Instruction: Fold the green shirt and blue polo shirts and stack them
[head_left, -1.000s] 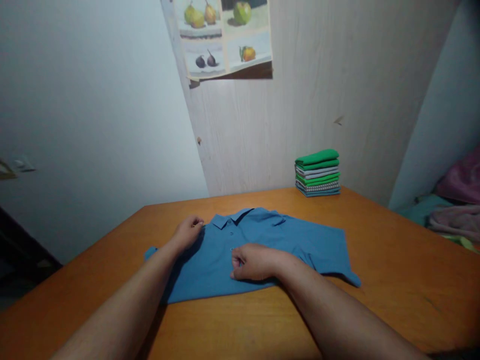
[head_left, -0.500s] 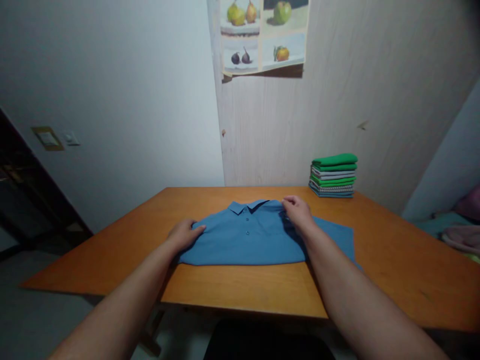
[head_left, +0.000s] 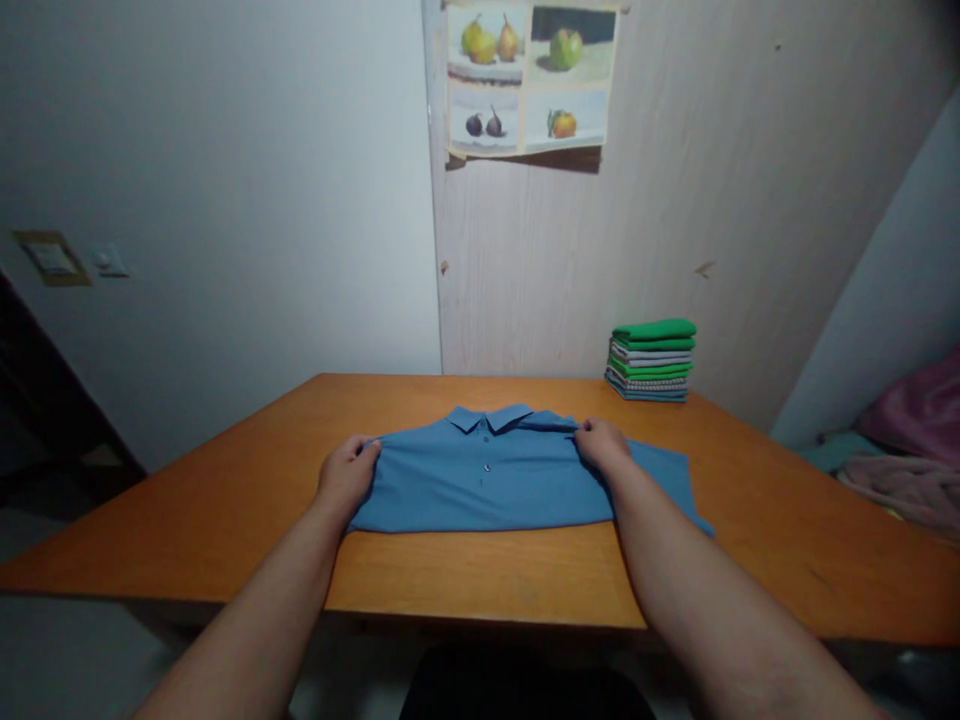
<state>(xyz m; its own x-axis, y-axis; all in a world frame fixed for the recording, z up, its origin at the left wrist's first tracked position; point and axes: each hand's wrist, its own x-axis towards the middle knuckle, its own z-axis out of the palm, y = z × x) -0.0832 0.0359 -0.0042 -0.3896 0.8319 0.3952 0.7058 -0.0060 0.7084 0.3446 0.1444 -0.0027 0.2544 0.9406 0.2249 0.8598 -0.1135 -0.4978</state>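
A blue polo shirt [head_left: 480,490] lies across the wooden table, its collar at the far side and its buttons facing up. Its lower part is out of sight, and a straight edge runs along the near side. My left hand [head_left: 347,478] pinches the shirt's left shoulder edge between thumb and fingers. At the right shoulder, my right hand [head_left: 602,445] has its fingers closed on the cloth. Beyond my right wrist a sleeve part of the shirt spreads out flat on the table.
A stack of folded clothes [head_left: 651,362], green, grey and blue, stands at the table's back right. The wooden table [head_left: 480,575] ends in front of me. Fruit pictures [head_left: 529,80] hang on the wall behind. Crumpled fabric [head_left: 900,480] lies beyond the right edge.
My left hand has closed on the left shoulder edge, where it lay with thumb apart. My right hand has come down slightly toward me, and the collar now lies more evenly. The view has shifted slightly.
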